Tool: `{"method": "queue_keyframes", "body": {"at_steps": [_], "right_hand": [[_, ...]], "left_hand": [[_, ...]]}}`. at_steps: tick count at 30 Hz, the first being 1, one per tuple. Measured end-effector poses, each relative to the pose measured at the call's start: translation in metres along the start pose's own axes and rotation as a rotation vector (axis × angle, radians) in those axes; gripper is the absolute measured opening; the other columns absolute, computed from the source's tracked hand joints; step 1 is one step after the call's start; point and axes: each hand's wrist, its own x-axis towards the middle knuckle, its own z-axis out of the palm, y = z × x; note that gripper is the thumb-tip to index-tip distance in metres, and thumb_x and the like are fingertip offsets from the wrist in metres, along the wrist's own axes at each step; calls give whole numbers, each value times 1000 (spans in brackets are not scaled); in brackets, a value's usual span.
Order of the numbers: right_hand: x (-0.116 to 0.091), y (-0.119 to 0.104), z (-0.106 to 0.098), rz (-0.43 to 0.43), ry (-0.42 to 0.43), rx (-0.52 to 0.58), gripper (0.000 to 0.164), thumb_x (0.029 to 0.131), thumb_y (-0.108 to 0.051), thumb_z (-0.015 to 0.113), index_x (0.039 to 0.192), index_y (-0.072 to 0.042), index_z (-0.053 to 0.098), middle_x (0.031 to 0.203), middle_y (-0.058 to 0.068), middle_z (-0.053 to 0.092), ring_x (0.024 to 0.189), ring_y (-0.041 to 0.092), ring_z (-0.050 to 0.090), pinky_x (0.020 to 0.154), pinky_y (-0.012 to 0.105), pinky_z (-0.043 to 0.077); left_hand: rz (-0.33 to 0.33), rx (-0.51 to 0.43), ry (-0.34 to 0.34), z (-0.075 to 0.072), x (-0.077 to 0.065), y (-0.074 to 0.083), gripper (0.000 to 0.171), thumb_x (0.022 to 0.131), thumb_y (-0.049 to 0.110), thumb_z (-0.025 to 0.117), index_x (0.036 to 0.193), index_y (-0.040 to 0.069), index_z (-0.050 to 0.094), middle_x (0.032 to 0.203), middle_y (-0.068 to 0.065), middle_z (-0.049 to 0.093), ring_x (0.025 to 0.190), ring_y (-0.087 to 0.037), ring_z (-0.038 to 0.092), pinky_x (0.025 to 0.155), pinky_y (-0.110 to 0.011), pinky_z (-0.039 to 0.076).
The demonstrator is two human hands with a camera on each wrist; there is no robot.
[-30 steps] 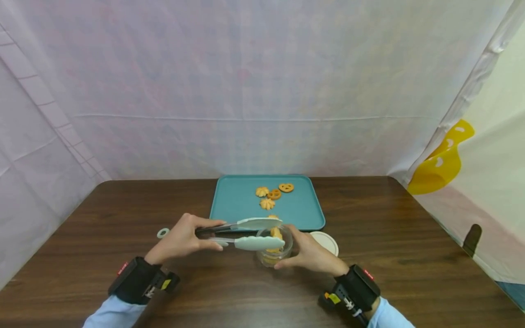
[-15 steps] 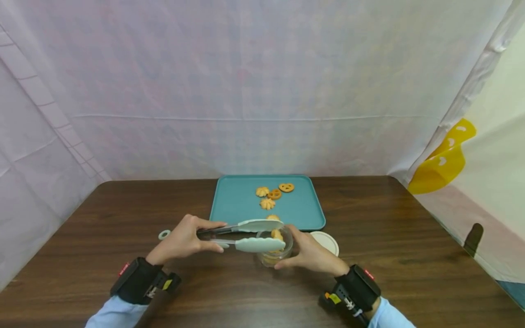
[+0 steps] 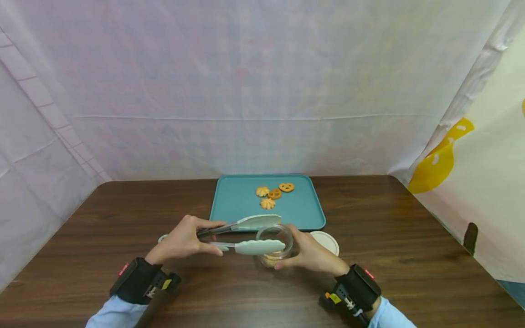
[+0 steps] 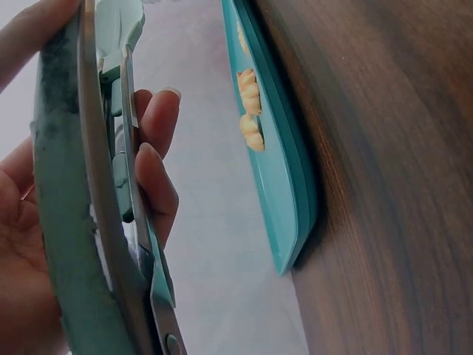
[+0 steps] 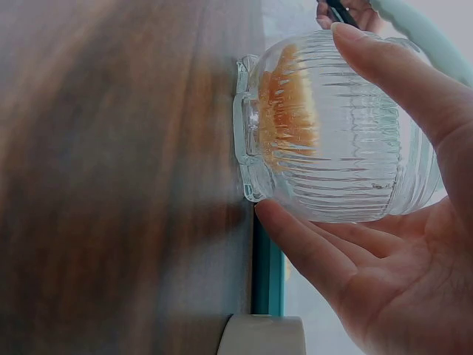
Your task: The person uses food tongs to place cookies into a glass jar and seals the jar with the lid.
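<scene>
My left hand (image 3: 184,238) grips a pair of tongs (image 3: 259,247) with pale green scalloped heads, which spread apart over the mouth of a clear glass jar (image 3: 267,262). Nothing shows between the two heads. Fingers wrap around both arms of the tongs in the left wrist view. My right hand (image 3: 306,253) holds the jar by its side, thumb and fingers around the ribbed glass. The jar stands upright on the table, and golden-brown snacks (image 5: 288,111) lie at its bottom in the right wrist view.
Behind the jar lies a teal tray (image 3: 234,200) bearing two flower-shaped cookies (image 3: 268,203) and two pretzels (image 3: 286,187). A white round lid (image 3: 325,243) rests right of the jar, beside my right hand. A cloth wall (image 3: 242,91) rises behind the dark wooden table (image 3: 389,237).
The tong heads have spread wider apart, the upper one moving up slightly. The cookie earlier between them is no longer seen there. My right hand and the jar have stayed put.
</scene>
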Motion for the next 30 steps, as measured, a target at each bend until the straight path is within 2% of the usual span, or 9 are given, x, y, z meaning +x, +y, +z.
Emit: {"method": "queue_keyframes", "body": {"at_steps": [4,10,13,17,21,27,29,30], "right_hand": [[0,0,0,13,-8,29,85,69,-39,73,135,-12,29,117,7,54,90,12,58,75,23,48],[0,1,-1,-42,4,18,77,69,-38,73,132,-14,34,117,7,54,99,17,56,76,25,48],[0,1,-1,-45,11,-5,78,69,-40,73,132,-14,34,118,8,54,103,20,54,77,26,47],[0,0,-1,-32,18,-17,79,67,-41,74,130,-14,35,117,10,55,106,21,53,78,26,47],[0,0,-1,-26,5,23,78,67,-38,75,130,-15,35,118,10,55,107,20,52,79,26,47],[2,0,-1,-19,-4,58,78,67,-36,75,131,-14,35,117,10,55,107,21,52,78,24,47],[2,0,-1,-14,-5,62,78,67,-36,75,130,-15,35,117,10,55,107,21,52,78,23,47],[2,1,-1,-18,-5,64,77,67,-36,75,130,-14,35,117,11,55,107,22,52,78,23,47]], "left_hand": [[-2,-10,2,0,0,0,63,69,40,71,119,4,57,76,3,64,65,-5,55,57,-26,42],[-21,-34,31,0,2,-1,62,70,38,72,119,3,57,80,-3,65,67,-6,57,57,-25,44],[-47,-43,71,-2,4,-3,62,70,36,72,119,2,57,82,-7,66,66,-7,56,56,-25,44],[-96,-42,149,-2,10,-7,62,68,34,74,119,3,57,73,-3,64,57,-9,50,48,-23,35],[-159,16,215,1,20,-14,62,66,33,76,117,2,59,64,1,60,49,-10,40,44,-23,26],[-242,127,243,10,40,-25,63,64,30,79,113,-3,60,44,2,44,43,-8,26,43,-22,23],[-256,152,248,13,46,-27,63,62,30,80,112,-4,60,41,1,43,43,-8,25,44,-22,24],[-260,165,250,14,49,-29,63,62,30,80,111,-4,61,43,-1,47,45,-8,28,46,-22,26]]}}
